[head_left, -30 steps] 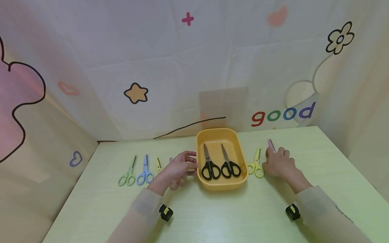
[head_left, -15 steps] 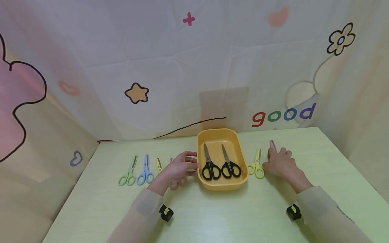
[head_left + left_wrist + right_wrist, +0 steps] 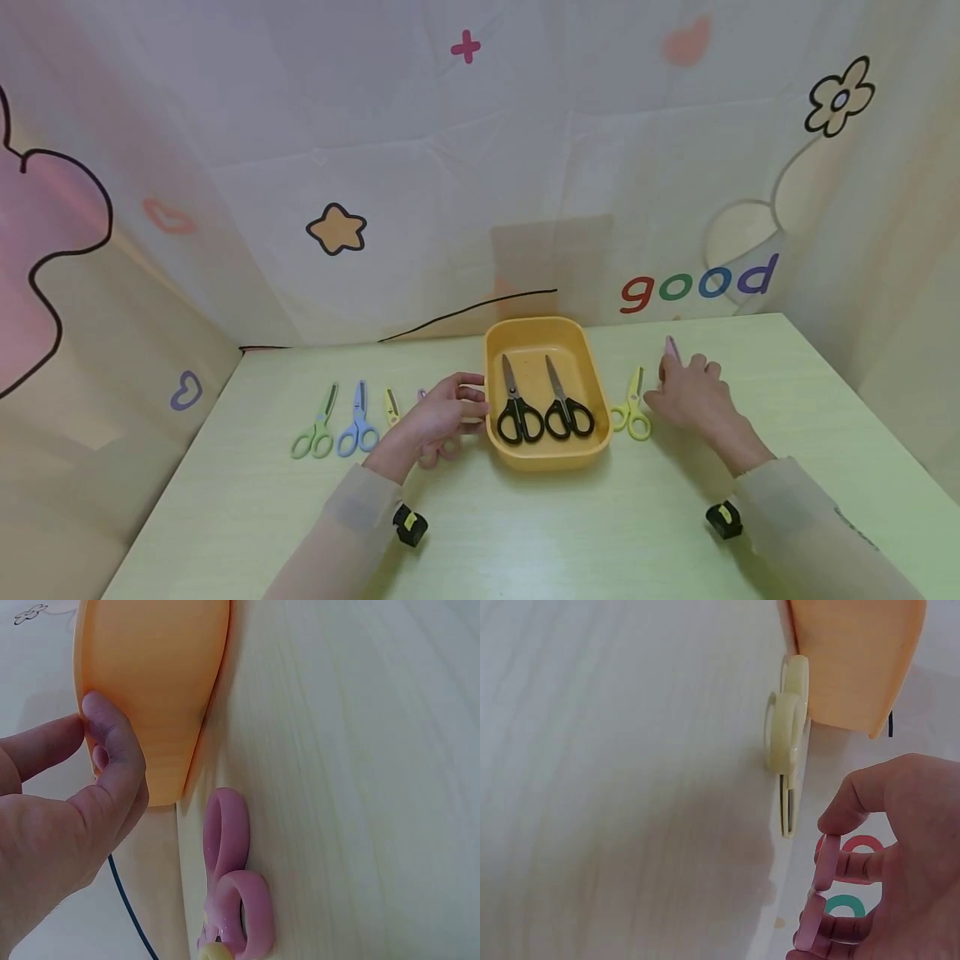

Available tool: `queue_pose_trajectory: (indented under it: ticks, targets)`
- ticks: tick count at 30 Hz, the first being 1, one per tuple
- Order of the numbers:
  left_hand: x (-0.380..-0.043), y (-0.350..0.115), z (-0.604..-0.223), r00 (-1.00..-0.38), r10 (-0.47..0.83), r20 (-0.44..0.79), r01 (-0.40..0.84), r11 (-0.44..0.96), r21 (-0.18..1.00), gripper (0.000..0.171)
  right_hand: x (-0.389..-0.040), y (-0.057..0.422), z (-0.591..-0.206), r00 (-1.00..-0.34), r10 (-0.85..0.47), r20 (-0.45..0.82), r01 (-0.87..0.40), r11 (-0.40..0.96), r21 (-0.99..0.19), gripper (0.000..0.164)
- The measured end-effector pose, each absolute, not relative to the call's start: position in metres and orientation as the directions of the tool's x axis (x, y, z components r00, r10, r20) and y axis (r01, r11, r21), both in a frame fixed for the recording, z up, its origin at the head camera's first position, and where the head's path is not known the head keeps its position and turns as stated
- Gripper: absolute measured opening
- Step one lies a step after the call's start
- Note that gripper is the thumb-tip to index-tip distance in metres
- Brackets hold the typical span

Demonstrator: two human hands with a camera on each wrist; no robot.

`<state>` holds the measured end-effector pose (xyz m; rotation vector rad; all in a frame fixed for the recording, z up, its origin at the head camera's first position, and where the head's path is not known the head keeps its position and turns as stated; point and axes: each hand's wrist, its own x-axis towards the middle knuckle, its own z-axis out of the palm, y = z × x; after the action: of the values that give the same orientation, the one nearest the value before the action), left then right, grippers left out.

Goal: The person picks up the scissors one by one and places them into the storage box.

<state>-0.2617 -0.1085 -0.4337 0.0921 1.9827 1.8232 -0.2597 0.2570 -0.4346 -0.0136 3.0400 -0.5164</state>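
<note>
My left hand touches the left side of a yellow plastic tray, its loosely bent fingertips against the rim. Two pairs of black-handled scissors lie side by side in the tray. To the right, my right hand pinches a pair of pink scissors by the handle loops, a little above the table in the right wrist view. Their blade end points away from me. Yellow scissors lie between that hand and the tray. Another pair of pink scissors lies under my left forearm, partly hidden in the head view.
Green scissors, blue scissors and more yellow scissors lie in a row on the left of the table. A printed curtain hangs along the table's back edge.
My right hand has shifted slightly and raised the pink scissors, whose tip now sits farther back. My left hand and the tray have stayed in place.
</note>
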Motion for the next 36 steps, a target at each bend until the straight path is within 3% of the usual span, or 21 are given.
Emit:
queue_pose_trajectory:
  ticks: [10, 36]
  targets:
    - [-0.261, -0.108, -0.434, -0.894, 0.317, -0.317, -0.295, 0.114, 0.949, 0.047, -0.257, 0.243, -0.422, -1.0, -0.004, 0.004, -0.005, 0.942, -0.336, 0.034]
    - [-0.262, -0.108, -0.435, -0.896, 0.33, -0.297, -0.278, 0.105, 0.955, 0.047, -0.249, 0.191, -0.391, -0.996, -0.065, 0.063, -0.08, 0.959, -0.272, 0.031]
